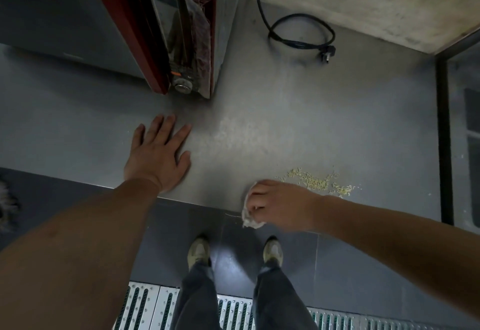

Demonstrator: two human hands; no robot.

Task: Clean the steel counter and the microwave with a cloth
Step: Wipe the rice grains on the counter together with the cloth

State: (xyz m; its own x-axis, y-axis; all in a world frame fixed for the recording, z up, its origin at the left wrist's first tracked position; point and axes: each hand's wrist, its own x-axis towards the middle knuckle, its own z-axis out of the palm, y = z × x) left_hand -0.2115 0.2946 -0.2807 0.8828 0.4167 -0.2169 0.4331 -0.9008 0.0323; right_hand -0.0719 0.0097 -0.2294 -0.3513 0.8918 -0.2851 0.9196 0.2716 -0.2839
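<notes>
Because the right hand bunched the cloth at the desk edge, lower right, left hand flat and spread, crumbs risked spilling onto the floor.

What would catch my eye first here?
Probably the yellowish crumbs scattered on the steel counter near its front edge, just beyond the right hand, which grips a pale cloth. Then the red-fronted microwave at the back left, with the left hand flat before it.

arms bare, no sleeves | trousers dark | shoes pale olive
</notes>
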